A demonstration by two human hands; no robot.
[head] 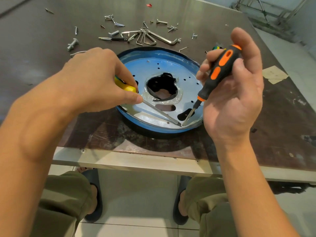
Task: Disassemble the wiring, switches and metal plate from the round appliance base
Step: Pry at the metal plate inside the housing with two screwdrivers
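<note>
The round appliance base (pixel 145 127), blue-rimmed, lies on the table near its front edge. A shiny metal plate (pixel 153 69) with small holes and a black central opening (pixel 162 84) fills it. My left hand (pixel 95 77) grips a yellow-handled screwdriver (pixel 130 88) whose shaft slants down to the plate's near right edge. My right hand (pixel 234 86) holds a black and orange screwdriver (pixel 220 71). Its tip meets the other tip at the rim (pixel 182 124). No wiring or switches are visible.
Loose screws, bolts and bent metal brackets (pixel 153 37) lie scattered at the back of the dark worn table (pixel 153 144). A taped paper patch (pixel 274 74) sits at the right. The table's front edge is just below the base, above my knees and sandals.
</note>
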